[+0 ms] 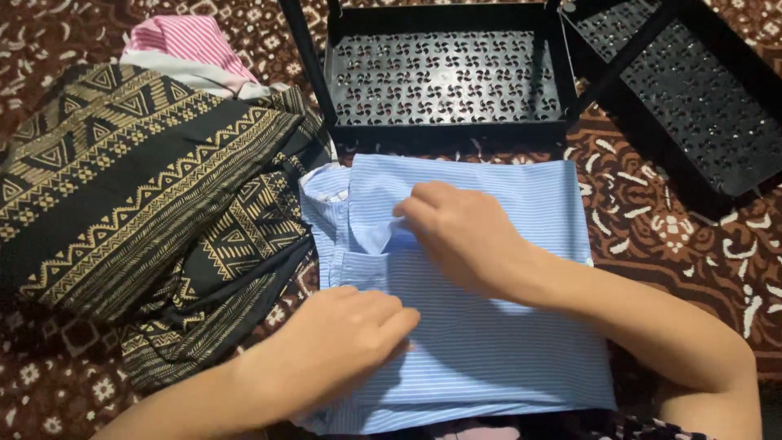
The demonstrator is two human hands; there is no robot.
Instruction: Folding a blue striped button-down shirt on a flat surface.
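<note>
A folded light blue striped shirt (505, 342) lies in front of me on a dark red patterned cloth. My left hand (338, 338) rests flat on the shirt's lower left part, near its chest pocket. My right hand (460, 232) reaches across from the right and pinches a fold of the shirt near the collar (326, 195), fingers closed on the fabric.
A heap of black cloth with gold geometric patterns (138, 204) lies to the left, touching the shirt. A pink striped garment (183, 41) sits behind it. A black perforated rack (444, 73) stands just beyond the shirt, with another black perforated panel (692, 98) at the right.
</note>
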